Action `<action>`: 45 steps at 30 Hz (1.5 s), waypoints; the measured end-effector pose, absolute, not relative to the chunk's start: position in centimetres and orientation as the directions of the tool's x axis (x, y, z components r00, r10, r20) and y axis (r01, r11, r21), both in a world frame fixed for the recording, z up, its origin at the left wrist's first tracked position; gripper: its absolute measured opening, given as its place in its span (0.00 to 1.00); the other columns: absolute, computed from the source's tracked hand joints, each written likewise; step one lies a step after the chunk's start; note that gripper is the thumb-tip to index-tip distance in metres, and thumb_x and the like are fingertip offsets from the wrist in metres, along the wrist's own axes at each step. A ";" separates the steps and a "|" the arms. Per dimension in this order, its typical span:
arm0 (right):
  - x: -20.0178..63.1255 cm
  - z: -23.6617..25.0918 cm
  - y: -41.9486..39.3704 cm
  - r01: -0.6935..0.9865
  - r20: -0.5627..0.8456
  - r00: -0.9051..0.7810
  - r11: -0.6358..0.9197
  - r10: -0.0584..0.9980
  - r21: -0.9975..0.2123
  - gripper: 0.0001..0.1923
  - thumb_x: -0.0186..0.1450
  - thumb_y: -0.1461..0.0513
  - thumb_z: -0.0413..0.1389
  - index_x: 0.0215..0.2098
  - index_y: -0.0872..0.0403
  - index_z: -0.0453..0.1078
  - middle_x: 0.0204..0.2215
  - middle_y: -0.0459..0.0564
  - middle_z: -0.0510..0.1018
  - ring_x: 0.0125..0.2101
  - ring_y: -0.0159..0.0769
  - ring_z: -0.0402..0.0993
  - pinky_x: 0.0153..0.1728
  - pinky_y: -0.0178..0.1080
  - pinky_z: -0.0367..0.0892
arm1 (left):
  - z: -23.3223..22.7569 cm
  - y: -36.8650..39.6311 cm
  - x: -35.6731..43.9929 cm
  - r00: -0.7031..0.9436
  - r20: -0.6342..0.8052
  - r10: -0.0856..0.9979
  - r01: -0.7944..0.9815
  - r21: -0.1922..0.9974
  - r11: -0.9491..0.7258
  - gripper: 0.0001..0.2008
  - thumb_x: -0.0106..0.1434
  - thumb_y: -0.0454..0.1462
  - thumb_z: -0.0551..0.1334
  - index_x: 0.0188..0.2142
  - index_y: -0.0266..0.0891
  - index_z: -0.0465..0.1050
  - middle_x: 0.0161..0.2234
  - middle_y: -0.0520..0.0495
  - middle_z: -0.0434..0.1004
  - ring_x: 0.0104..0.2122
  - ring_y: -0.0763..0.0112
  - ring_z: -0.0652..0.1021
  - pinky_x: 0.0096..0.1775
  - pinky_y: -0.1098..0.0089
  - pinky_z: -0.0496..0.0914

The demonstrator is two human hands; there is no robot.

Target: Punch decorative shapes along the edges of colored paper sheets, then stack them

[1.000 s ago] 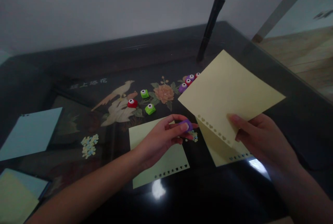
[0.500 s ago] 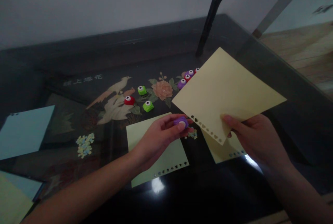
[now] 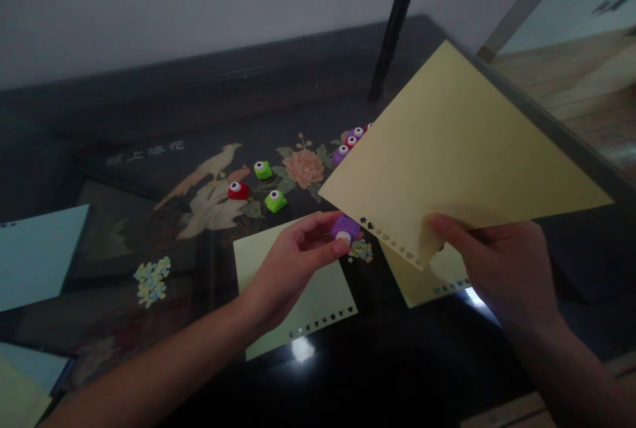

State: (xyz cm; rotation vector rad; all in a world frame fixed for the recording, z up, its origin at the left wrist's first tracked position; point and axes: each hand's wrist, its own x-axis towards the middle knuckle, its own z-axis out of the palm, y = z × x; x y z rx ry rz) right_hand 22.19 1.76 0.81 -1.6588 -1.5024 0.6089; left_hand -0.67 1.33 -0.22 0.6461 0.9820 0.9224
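Between the thumb and fingers of my left hand (image 3: 293, 259) is a small purple paper punch (image 3: 344, 228) with a white button, its far side against the paper's lower left edge. My right hand (image 3: 501, 269) pinches a yellow sheet of paper (image 3: 462, 156) near its lower edge, holding it tilted above the table. Star and heart cut-outs run along that sheet's lower left edge. A pale green sheet (image 3: 303, 305) with a punched row lies under my left hand. Another yellow sheet (image 3: 410, 282) lies partly hidden below the held one.
Two green punches (image 3: 275, 201) and a red punch (image 3: 238, 191) stand on the dark glass table. Purple and red punches (image 3: 340, 154) cluster behind the held sheet. Paper bits form piles (image 3: 152, 281) left and centre. Blue sheets (image 3: 42, 256) lie left. A black post (image 3: 397, 24) rises at the back.
The held sheet has come nearer to the camera and tilted up, its top corner shifting up and right. The purple punch has turned and now meets the sheet's edge.
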 end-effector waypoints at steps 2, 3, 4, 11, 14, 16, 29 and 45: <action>22.2 0.8 1.7 0.620 0.209 0.170 0.061 0.963 -0.783 0.04 0.56 0.59 0.63 0.27 0.49 0.79 0.27 0.47 0.83 0.29 0.41 0.81 0.32 0.42 0.76 | -0.2 1.3 -0.7 0.256 -0.402 0.879 -0.352 0.808 0.472 0.17 0.50 0.38 0.73 0.40 0.40 0.77 0.37 0.49 0.80 0.41 0.68 0.77 0.50 0.64 0.67; 22.2 0.8 1.7 0.637 0.237 0.166 0.080 0.957 -0.767 0.04 0.56 0.59 0.62 0.27 0.50 0.79 0.27 0.47 0.83 0.29 0.42 0.81 0.32 0.42 0.76 | -0.3 1.3 -0.7 0.257 -0.402 0.879 -0.351 0.808 0.473 0.17 0.50 0.38 0.73 0.40 0.40 0.77 0.37 0.49 0.80 0.41 0.68 0.77 0.51 0.63 0.67; 22.2 0.8 1.7 0.653 0.261 0.156 0.098 0.953 -0.751 0.04 0.56 0.60 0.62 0.28 0.50 0.79 0.27 0.48 0.83 0.30 0.42 0.81 0.34 0.43 0.76 | -0.3 1.3 -0.7 0.256 -0.405 0.878 -0.350 0.808 0.475 0.17 0.49 0.38 0.73 0.40 0.40 0.77 0.38 0.49 0.80 0.41 0.68 0.77 0.51 0.63 0.67; 22.1 0.8 1.4 0.713 0.371 0.063 0.218 0.927 -0.666 0.04 0.57 0.63 0.61 0.29 0.47 0.79 0.31 0.46 0.84 0.34 0.44 0.81 0.40 0.45 0.75 | -0.2 1.3 -0.7 0.239 -0.415 0.878 -0.326 0.817 0.475 0.16 0.49 0.38 0.74 0.37 0.38 0.76 0.37 0.49 0.80 0.40 0.67 0.78 0.49 0.64 0.68; 22.2 0.7 1.4 0.717 0.396 0.037 0.252 0.917 -0.650 0.04 0.57 0.63 0.61 0.30 0.46 0.78 0.32 0.46 0.84 0.36 0.45 0.81 0.44 0.48 0.73 | -0.2 1.4 -0.8 0.247 -0.424 0.872 -0.279 0.830 0.483 0.15 0.51 0.38 0.72 0.37 0.38 0.75 0.35 0.49 0.80 0.36 0.69 0.79 0.41 0.69 0.69; 22.3 0.6 1.3 0.730 0.411 0.028 0.262 0.911 -0.631 0.04 0.57 0.62 0.61 0.30 0.47 0.78 0.33 0.47 0.84 0.37 0.47 0.80 0.45 0.50 0.72 | -0.2 1.5 -0.8 0.236 -0.424 0.874 -0.241 0.846 0.475 0.13 0.52 0.38 0.72 0.36 0.37 0.74 0.33 0.50 0.79 0.31 0.72 0.79 0.34 0.72 0.68; 21.9 1.3 1.5 0.654 0.261 0.053 0.164 0.964 -0.738 0.02 0.56 0.60 0.62 0.28 0.45 0.78 0.29 0.44 0.83 0.32 0.42 0.80 0.37 0.43 0.73 | 0.0 1.6 -0.5 0.185 -0.460 0.869 -0.279 0.823 0.495 0.15 0.46 0.37 0.74 0.30 0.34 0.73 0.29 0.50 0.77 0.27 0.74 0.75 0.37 0.68 0.71; 21.7 1.3 1.6 0.635 0.261 0.034 0.181 0.965 -0.751 0.03 0.56 0.61 0.63 0.28 0.48 0.80 0.30 0.45 0.84 0.31 0.40 0.81 0.36 0.41 0.73 | -0.3 1.7 -0.6 0.217 -0.449 0.867 -0.249 0.833 0.494 0.14 0.49 0.40 0.72 0.29 0.33 0.72 0.27 0.50 0.76 0.26 0.74 0.76 0.34 0.70 0.72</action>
